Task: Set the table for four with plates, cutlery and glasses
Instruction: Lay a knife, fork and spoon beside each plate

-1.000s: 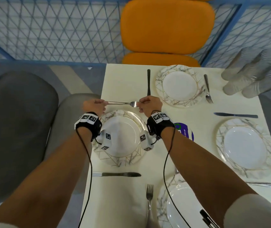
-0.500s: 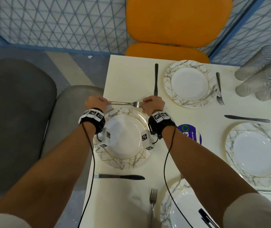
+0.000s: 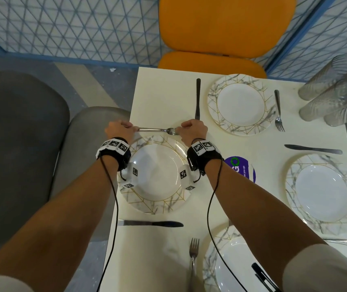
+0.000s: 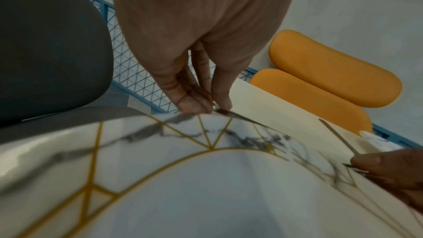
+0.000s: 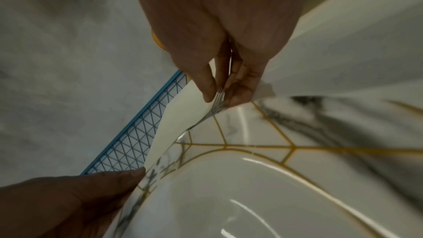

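Note:
A silver fork (image 3: 158, 130) lies crosswise just beyond the marbled, gold-lined plate (image 3: 158, 205) at the table's left side. My left hand (image 3: 120, 130) pinches its handle end (image 4: 220, 110), thumb and fingers closed on the metal. My right hand (image 3: 191, 130) pinches the tines (image 5: 218, 101). Three other marbled plates sit far (image 3: 221, 123), right (image 3: 290, 186) and near (image 3: 210, 256), each with a knife and fork beside it. Clear ribbed glasses (image 3: 332, 91) lie at the far right corner.
A knife (image 3: 150, 223) lies near my left plate and another knife (image 3: 198, 99) beyond the fork. A purple round sticker (image 3: 242, 167) marks the table's middle. An orange chair (image 3: 221, 28) stands at the far side, grey chairs (image 3: 20, 144) at the left.
Both hands stay pinched on the fork's two ends beyond the left plate. Only the head view has shifted slightly; the fork's place by the plate rim looks the same.

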Available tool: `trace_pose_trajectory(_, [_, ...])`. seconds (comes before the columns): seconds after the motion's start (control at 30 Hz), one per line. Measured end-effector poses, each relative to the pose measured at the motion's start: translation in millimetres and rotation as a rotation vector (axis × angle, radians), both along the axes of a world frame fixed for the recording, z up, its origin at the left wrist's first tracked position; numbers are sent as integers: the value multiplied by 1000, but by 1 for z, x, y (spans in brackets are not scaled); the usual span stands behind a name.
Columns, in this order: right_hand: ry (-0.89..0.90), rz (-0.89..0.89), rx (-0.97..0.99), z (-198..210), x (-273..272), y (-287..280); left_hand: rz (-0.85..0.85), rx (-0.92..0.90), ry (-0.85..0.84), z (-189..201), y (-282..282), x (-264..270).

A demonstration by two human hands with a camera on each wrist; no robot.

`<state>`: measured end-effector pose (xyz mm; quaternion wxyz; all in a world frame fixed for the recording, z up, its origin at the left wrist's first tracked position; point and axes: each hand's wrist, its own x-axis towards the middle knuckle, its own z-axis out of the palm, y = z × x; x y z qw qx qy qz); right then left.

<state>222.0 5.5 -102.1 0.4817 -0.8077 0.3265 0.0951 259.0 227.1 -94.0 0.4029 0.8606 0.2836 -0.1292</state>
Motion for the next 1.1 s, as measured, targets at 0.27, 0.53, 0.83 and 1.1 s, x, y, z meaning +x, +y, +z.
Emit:
trace_pose_trajectory(0.27, [-116, 164, 52, 42, -36, -45, -37, 47, -147, 31, -19, -24])
trace_pose_trajectory(0.53, [-123, 76, 187, 74, -112, -104, -227, -85, -284, 57, -89, -92])
trace_pose_trajectory(0.83, [-58, 120, 7, 53, -186, -156, -386, -206, -98, 44, -172, -189])
trace_pose_trajectory(1.1, [90, 342, -240, 30, -196, -153, -454, -101, 102, 19, -217, -248])
